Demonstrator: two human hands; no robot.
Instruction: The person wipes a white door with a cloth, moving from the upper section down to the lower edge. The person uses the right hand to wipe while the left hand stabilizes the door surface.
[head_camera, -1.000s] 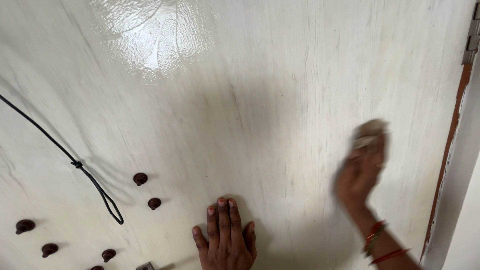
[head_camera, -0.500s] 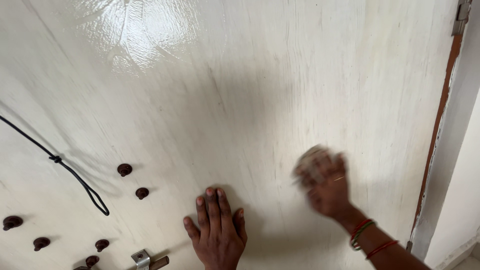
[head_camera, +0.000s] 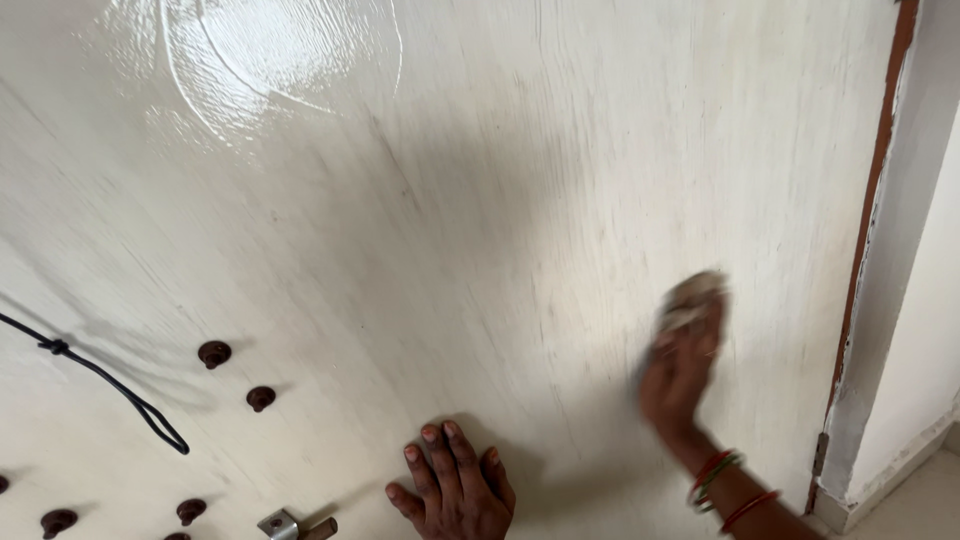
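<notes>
Sanding pad (head_camera: 690, 298) tilts upward under right hand (head_camera: 678, 375).

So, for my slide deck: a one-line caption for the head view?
Right hand rubs a small pad on a cream painted door; left hand lies flat on it.

Cream-white painted wooden door panel (head_camera: 480, 200), faint vertical grain, glossy patch at upper left. Fixed on it: small round dark-brown knobs (head_camera: 214, 353), lower left; a thin black looped cord (head_camera: 110, 385); a small metal latch bracket (head_camera: 285, 524) at bottom edge.
</notes>
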